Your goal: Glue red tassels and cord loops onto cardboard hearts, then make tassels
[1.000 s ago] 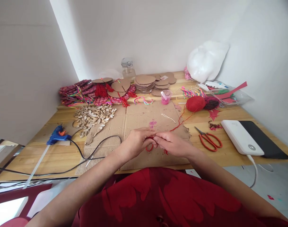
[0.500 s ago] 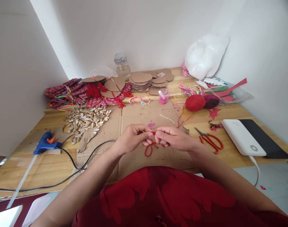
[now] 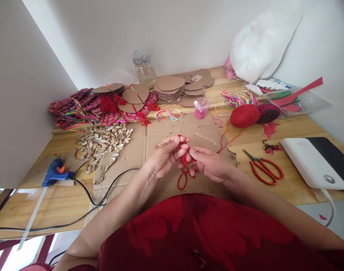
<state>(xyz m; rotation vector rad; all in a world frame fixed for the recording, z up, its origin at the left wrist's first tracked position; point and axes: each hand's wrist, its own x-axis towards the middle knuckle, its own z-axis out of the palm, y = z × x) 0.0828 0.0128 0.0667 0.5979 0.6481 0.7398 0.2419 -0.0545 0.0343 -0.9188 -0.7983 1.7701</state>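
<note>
Both hands meet over the cardboard sheet [image 3: 149, 146]. My left hand [image 3: 166, 156] pinches the top of a small bundle of red yarn [image 3: 184, 159] between thumb and fingers. From the other side my right hand [image 3: 207, 162] grips the same bundle's strands, its fingers curled. A loop of red yarn [image 3: 182, 182] dangles or lies just below the hands; which of the two I cannot tell. To the right sits a red ball of yarn [image 3: 245, 116] with a loose strand trailing toward the hands. Orange-handled scissors [image 3: 264, 169] lie right of my right hand.
Peanut shells [image 3: 104, 145] are heaped on the left, near a blue glue gun [image 3: 57, 173] with its black cord. Cardboard discs [image 3: 168, 88], a bottle [image 3: 143, 67] and a pink cup [image 3: 201, 109] stand behind. A white power bank [image 3: 312, 162] is at the right.
The red yarn, mostly hidden between the fingertips before, now shows as an upright bundle. My hands have lifted slightly and turned, and the camera view has shifted a little.
</note>
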